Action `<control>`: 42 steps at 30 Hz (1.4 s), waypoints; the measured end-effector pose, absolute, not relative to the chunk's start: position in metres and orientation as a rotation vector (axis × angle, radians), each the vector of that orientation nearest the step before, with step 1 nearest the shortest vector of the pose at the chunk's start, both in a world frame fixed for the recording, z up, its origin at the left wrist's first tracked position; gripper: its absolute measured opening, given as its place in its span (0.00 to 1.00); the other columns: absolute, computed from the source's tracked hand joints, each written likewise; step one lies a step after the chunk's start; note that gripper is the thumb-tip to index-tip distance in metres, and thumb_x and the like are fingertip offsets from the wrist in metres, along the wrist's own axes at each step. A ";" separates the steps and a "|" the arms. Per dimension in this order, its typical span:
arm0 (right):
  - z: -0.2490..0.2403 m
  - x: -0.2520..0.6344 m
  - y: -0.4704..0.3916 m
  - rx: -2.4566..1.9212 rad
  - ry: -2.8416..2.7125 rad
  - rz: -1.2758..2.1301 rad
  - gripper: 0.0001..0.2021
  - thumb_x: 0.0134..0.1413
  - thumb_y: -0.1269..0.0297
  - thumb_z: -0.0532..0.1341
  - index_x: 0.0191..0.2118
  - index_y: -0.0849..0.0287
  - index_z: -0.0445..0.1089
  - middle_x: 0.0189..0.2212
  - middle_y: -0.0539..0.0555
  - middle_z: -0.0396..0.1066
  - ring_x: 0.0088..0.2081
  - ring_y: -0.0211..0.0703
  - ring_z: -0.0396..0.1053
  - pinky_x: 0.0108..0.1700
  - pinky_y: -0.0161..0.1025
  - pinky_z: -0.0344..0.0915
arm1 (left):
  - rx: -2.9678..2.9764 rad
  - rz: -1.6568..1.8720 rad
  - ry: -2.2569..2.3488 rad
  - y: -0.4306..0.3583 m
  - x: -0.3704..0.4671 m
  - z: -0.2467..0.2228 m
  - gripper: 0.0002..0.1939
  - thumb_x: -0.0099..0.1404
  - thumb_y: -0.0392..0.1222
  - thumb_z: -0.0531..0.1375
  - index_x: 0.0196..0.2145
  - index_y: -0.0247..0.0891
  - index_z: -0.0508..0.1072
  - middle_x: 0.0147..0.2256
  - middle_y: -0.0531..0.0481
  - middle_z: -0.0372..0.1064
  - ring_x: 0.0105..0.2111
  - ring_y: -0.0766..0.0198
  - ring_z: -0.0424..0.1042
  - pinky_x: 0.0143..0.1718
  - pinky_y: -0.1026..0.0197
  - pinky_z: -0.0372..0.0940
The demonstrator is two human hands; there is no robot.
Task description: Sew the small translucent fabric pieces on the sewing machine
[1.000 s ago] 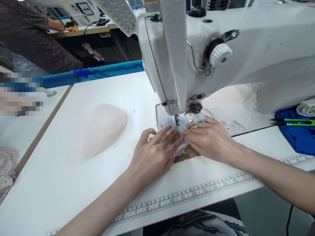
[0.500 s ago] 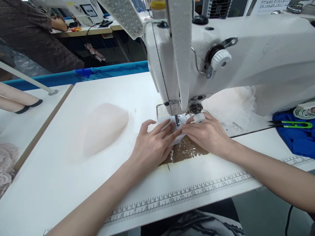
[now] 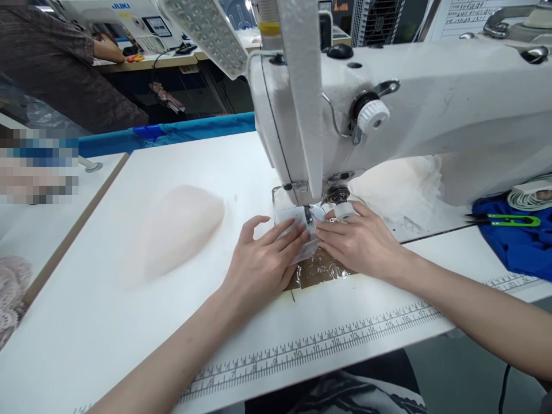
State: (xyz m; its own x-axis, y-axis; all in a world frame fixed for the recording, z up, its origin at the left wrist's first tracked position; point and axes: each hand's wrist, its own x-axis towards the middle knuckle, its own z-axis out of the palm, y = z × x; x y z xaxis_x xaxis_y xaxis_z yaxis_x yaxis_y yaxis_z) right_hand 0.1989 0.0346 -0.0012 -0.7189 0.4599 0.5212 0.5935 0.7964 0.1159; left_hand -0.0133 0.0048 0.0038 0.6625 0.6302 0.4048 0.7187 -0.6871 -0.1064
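The white table (image 3: pixel 99 316) is being worked at, with the sewing machine (image 3: pixel 431 103) apparently being used for stitching. The left hand (image 3: pixel 263 256) is being held loosely spread, nothing visibly gripped; the right hand (image 3: pixel 362 241) is being held part-curled, any pinch being impossible to tell. Beneath both, sheer fabric (image 3: pixel 308 250) is being steadied at the presser foot (image 3: pixel 307 215). Even guiding, without tugging, is probably being called for next.
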 end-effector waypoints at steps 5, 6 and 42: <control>-0.002 0.198 0.035 -0.794 -2.508 -0.395 0.09 0.60 0.68 0.57 0.37 0.60 0.76 0.39 0.49 0.77 0.39 0.43 0.70 0.49 0.45 0.58 | -2.628 -0.517 -1.085 0.008 -0.013 0.003 0.16 0.64 0.31 0.52 0.48 0.37 0.71 0.49 0.48 0.72 0.50 0.56 0.71 0.53 0.46 0.52; -0.003 0.198 0.036 -0.799 -2.501 -0.393 0.09 0.60 0.68 0.57 0.37 0.61 0.76 0.39 0.49 0.77 0.39 0.43 0.70 0.49 0.45 0.58 | -2.628 -0.522 -1.084 0.008 -0.013 0.003 0.16 0.65 0.31 0.52 0.48 0.37 0.71 0.49 0.47 0.72 0.50 0.56 0.71 0.53 0.46 0.52; 0.000 0.196 0.038 -0.936 -2.583 -0.346 0.12 0.63 0.65 0.53 0.42 0.61 0.74 0.42 0.54 0.76 0.44 0.47 0.69 0.48 0.46 0.58 | -2.650 -0.581 -1.126 0.021 -0.014 -0.001 0.15 0.67 0.33 0.51 0.48 0.39 0.71 0.48 0.45 0.72 0.49 0.56 0.72 0.55 0.42 0.52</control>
